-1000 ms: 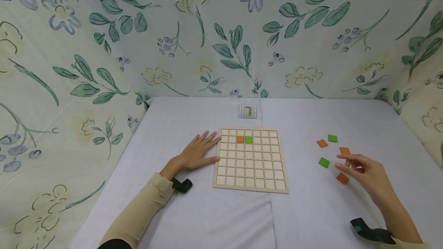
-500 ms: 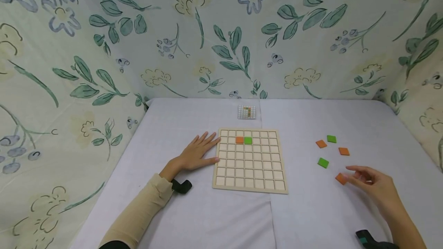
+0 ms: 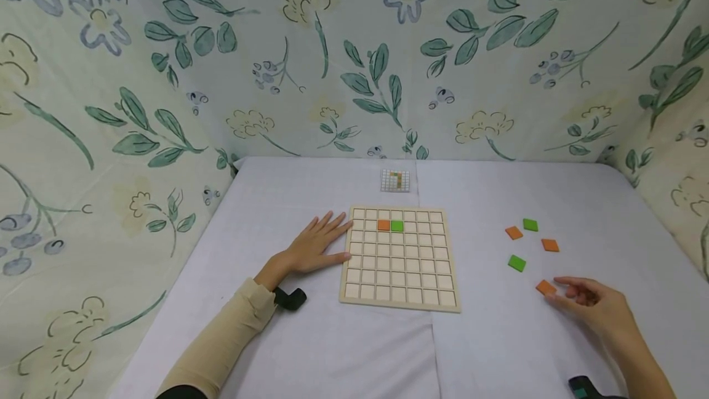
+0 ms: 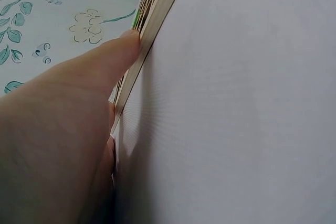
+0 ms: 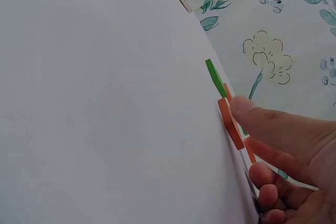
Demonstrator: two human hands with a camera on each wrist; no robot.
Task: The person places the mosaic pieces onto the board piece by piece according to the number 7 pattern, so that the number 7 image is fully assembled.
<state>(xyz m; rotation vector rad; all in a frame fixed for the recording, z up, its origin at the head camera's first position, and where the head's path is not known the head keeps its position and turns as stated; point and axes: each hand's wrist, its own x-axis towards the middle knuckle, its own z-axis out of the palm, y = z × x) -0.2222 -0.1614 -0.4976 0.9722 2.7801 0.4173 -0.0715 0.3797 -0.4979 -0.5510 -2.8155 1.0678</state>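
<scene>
Against the left edge of the gridded board (image 3: pixel 398 263) on the table (image 3: pixel 382 350), the left hand (image 3: pixel 316 248) lies flat with fingers spread, thumb and fingertips touching the frame, gripping nothing. A sideways push from it could slide the board along the cloth and jog the set orange tile (image 3: pixel 384 225) and its green neighbour (image 3: pixel 397 226) askew. Well to the right, two loose orange tiles (image 3: pixel 514 233) and two loose green tiles (image 3: pixel 517 263) lie scattered — near enough that a careless sweep of the fingers might shove them about. Nearest the person is the worked tile (image 3: pixel 546 288), orange too, at the thumb of the curled right hand (image 3: pixel 600 306); pinched or merely touched, I cannot tell. It's thin — with only a corner caught, it could skid away or flip.
</scene>
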